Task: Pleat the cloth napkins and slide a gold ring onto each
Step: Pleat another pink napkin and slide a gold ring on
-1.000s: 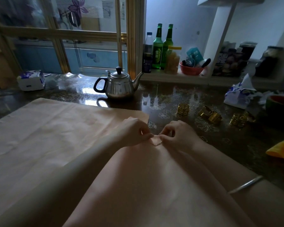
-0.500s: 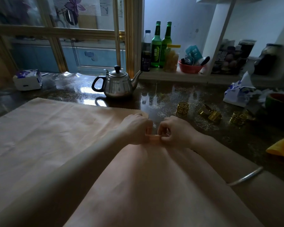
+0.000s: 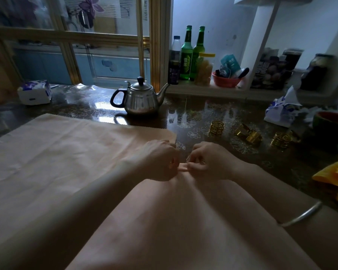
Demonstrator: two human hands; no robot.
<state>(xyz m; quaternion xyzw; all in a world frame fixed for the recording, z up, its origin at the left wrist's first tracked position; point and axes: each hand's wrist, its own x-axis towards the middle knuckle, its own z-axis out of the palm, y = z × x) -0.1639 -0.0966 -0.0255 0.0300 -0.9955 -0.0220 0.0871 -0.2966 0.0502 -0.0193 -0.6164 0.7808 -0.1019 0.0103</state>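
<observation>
Napkin: the peach napkin is lying spread on the table in front of the teapot and running down to our near edge. In this dim light we are unable to tell whether it is one cloth or two overlapping.
Left hand: our left hand is sitting in front of the teapot and a little to its right, with fingers curled and pinching the napkin's far edge.
Right hand: our right hand is sitting just beside the left one, further right of the teapot, and is pinching the same edge. The two hands are nearly touching.
Fold: a narrow fold is showing between the two pinches, so we are judging this to be the first pleats only. The cloth nearer us is lying mostly flat.
Rings: the gold rings are lying on the table to the right of the teapot, well apart from our hands, and none is sitting on a napkin.
Yellow cloth: a yellow cloth is lying bunched far right of the teapot at the frame edge. We are seeing no ring on it, though part of it is cut off.
Done: almost nothing, as far as we are seeing; no napkin is pleated and ringed.
Left: we are reckoning on pleating the whole napkin, sliding a ring on, then doing the same for the others.
</observation>
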